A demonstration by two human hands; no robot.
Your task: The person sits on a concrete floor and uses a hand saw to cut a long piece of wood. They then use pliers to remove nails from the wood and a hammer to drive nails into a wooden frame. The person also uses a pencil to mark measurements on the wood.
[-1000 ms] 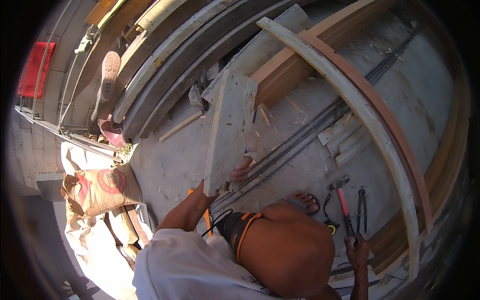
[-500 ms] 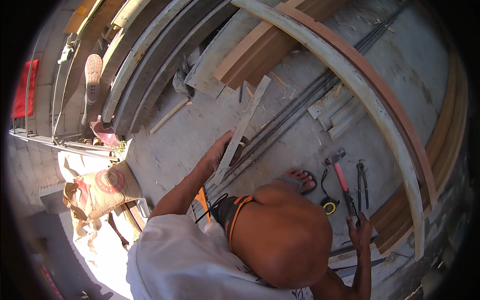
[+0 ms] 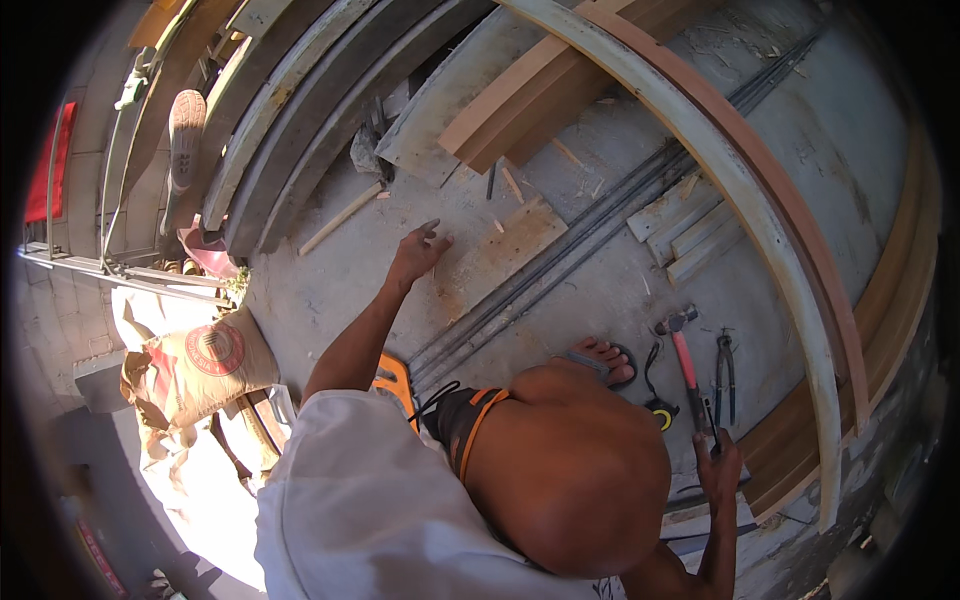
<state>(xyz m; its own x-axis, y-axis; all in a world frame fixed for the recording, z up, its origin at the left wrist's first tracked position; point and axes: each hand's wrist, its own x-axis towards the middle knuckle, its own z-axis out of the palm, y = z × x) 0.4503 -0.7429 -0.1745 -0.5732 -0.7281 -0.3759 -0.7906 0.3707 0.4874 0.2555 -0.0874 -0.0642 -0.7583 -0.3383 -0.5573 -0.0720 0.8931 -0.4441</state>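
My left hand point(image 3: 420, 253) is over the floor with its fingers stretched out, holding nothing that I can see. Just right of it, a flat pale wooden board point(image 3: 515, 245) lies on the concrete beside several long dark metal rods point(image 3: 560, 262). At the lower right, my right hand point(image 3: 718, 468) is closed around something thin and dark, too hidden to name. The end of a hammer point(image 3: 685, 360) with a pink and black handle lies against or just beside those fingers. Pincers point(image 3: 725, 375) and a yellow-and-black tape measure point(image 3: 661, 414) lie near the hammer.
A long curved timber point(image 3: 780, 250) arches across the right side. Thick wooden beams point(image 3: 520, 110) lie at the top, with short wood pieces point(image 3: 690, 230) below. Curved planks point(image 3: 300, 110) lean at upper left. An orange saw handle point(image 3: 395, 380) shows beside my leg; a paper sack point(image 3: 215, 360) sits left.
The wooden piece that my left hand held on edge is out of it, and a board lies flat on the floor. That hand has moved left and up. My right hand stays nearly still.
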